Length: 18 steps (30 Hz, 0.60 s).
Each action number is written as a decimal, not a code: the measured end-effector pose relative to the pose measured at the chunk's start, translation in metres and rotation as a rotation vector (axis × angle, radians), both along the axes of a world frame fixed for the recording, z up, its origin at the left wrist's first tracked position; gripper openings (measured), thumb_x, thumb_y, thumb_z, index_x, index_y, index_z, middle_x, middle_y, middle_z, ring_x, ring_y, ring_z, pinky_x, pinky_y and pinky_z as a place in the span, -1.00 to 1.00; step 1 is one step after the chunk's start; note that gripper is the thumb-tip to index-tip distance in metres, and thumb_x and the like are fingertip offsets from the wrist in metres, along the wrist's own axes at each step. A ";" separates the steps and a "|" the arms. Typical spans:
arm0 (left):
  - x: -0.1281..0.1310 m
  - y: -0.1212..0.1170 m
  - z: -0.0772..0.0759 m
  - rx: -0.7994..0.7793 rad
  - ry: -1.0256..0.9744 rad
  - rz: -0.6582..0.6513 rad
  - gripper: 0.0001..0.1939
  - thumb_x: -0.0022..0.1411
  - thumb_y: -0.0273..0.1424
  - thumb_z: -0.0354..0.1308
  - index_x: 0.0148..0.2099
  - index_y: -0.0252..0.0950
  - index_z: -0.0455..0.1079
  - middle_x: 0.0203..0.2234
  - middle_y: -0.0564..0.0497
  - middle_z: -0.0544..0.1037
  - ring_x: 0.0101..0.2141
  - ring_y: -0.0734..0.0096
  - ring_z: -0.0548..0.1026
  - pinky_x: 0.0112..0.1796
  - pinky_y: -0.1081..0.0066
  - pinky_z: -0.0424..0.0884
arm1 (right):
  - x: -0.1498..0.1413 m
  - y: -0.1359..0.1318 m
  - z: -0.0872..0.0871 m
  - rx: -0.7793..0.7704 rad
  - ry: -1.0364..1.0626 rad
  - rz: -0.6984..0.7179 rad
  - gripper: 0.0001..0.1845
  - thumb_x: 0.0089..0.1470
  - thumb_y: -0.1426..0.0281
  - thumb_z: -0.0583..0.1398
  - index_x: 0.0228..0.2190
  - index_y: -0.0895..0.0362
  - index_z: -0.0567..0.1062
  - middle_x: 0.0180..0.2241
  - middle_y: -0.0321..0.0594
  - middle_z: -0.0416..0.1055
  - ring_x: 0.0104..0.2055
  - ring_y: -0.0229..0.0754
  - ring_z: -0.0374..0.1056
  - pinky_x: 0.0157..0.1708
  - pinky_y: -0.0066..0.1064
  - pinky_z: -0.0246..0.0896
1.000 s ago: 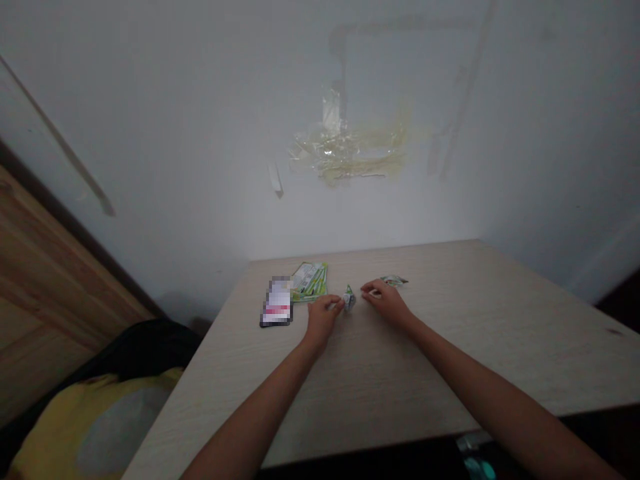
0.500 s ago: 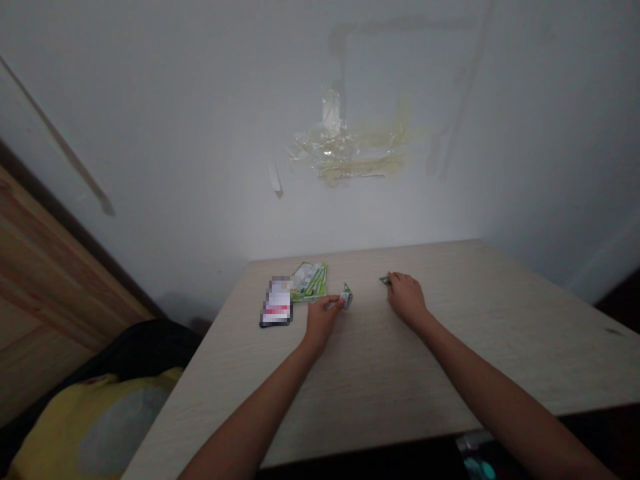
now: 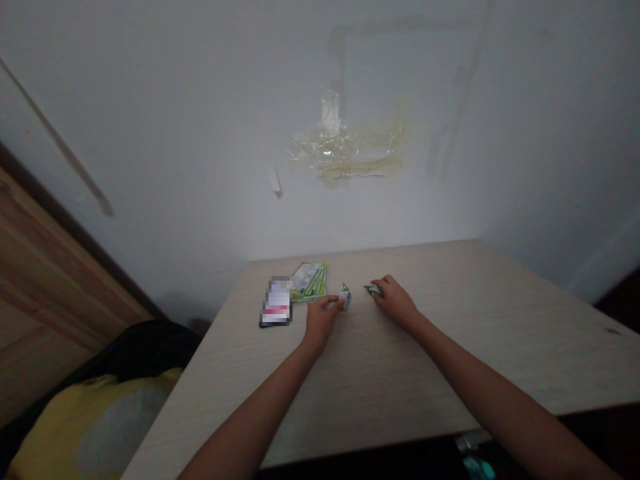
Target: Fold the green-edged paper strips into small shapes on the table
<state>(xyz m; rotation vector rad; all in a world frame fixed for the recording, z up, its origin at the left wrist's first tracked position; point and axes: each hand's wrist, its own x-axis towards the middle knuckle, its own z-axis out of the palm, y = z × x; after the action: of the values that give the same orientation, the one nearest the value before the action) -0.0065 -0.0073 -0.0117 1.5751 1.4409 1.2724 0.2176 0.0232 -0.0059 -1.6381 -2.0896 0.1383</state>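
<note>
My left hand (image 3: pixel 323 319) pinches a small folded piece of green-and-white printed paper (image 3: pixel 345 297), held upright at the tabletop. To its right, my right hand (image 3: pixel 396 301) grips another folded green-and-white piece (image 3: pixel 373 290) between thumb and fingers, its tip pointing left. A narrow gap of bare table separates the two pieces. Beyond my left hand lies a pile of flat green-and-white printed sheets or packets (image 3: pixel 311 281); what exactly they are I cannot tell. A phone (image 3: pixel 277 303) with a blurred, lit screen lies left of my left hand, against the pile.
The pale wooden table (image 3: pixel 450 373) meets a grey wall (image 3: pixel 200 133) with peeling clear tape (image 3: pixel 330 143) on it. Down at the left are a yellow-and-grey cushion-like thing (image 3: pixel 95 427) and wooden panelling (image 3: pixel 45 287). Below the front edge shows a teal item (image 3: pixel 477 468).
My right hand has moved left and slightly nearer to me with its folded piece, closing in on the left one. My left hand has stayed almost still.
</note>
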 end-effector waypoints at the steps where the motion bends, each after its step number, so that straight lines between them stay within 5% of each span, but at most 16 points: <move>1: 0.000 0.000 0.000 0.002 0.004 -0.001 -0.67 0.07 -0.13 0.18 -0.29 -0.28 0.57 -0.35 0.02 0.63 -0.21 0.24 0.53 -0.06 0.29 0.29 | -0.001 0.000 0.001 0.001 0.016 0.005 -0.56 0.12 0.37 0.15 0.05 0.19 0.40 -0.04 -0.04 0.35 -0.04 -0.12 0.34 -0.02 -0.44 0.15; 9: 0.001 0.000 0.003 0.033 0.009 -0.005 -0.69 0.08 -0.15 0.16 -0.33 -0.29 0.55 -0.39 0.02 0.62 -0.26 0.27 0.53 -0.12 0.32 0.32 | 0.000 0.001 0.004 -0.017 0.036 -0.095 -0.56 0.16 0.27 0.10 0.01 0.22 0.45 -0.07 0.04 0.42 -0.03 -0.01 0.34 -0.02 -0.32 0.16; 18: 0.002 0.001 0.002 0.033 -0.009 -0.014 -0.69 0.06 -0.15 0.18 -0.34 -0.29 0.55 -0.41 0.00 0.61 -0.30 0.28 0.52 -0.15 0.32 0.33 | 0.003 0.005 0.004 -0.084 0.225 -0.022 -0.71 0.05 0.28 0.19 -0.25 0.20 0.57 -0.25 -0.02 0.53 -0.21 -0.06 0.41 -0.21 -0.35 0.21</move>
<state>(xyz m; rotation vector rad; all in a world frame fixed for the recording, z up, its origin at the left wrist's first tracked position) -0.0049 -0.0060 -0.0098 1.5960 1.4085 1.2995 0.2208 0.0277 -0.0018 -1.6114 -1.9178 0.3898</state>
